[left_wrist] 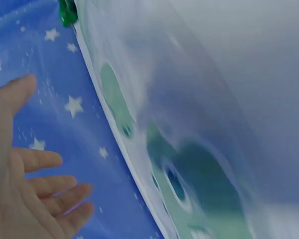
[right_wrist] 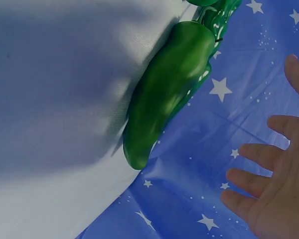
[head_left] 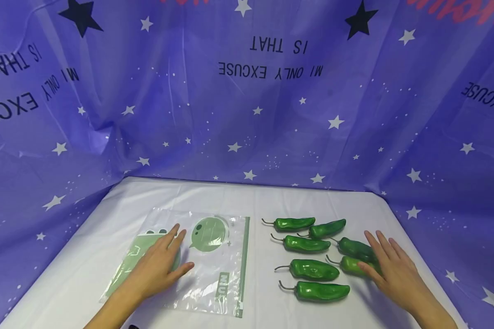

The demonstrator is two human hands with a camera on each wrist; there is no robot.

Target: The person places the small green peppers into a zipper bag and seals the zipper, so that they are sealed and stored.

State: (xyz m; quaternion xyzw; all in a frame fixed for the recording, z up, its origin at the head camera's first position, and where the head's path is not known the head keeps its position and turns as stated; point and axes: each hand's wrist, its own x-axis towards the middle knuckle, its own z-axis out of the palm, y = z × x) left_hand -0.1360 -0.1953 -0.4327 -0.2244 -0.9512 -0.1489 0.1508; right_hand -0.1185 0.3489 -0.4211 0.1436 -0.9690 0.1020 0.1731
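My left hand [head_left: 158,264] hovers over a clear zip bag [head_left: 206,288] with green prints, fingers straight and spread. The bag lies flat, its green zip strip along the right edge. In the left wrist view the left hand [left_wrist: 40,194] holds nothing. My right hand [head_left: 395,273] is over the right end of a group of green peppers, overlapping a lighter green pepper [head_left: 351,265] and a darker pepper [head_left: 356,249] in the head view. Its fingers are extended, and the right wrist view shows a pepper [right_wrist: 169,94] apart from the hand [right_wrist: 279,174].
Several more peppers lie in the group: one at the front [head_left: 322,291], one behind it [head_left: 314,270], others farther back [head_left: 306,244]. A white cloth [head_left: 214,194] covers the table. A purple star-printed curtain [head_left: 280,137] rises around its back and sides.
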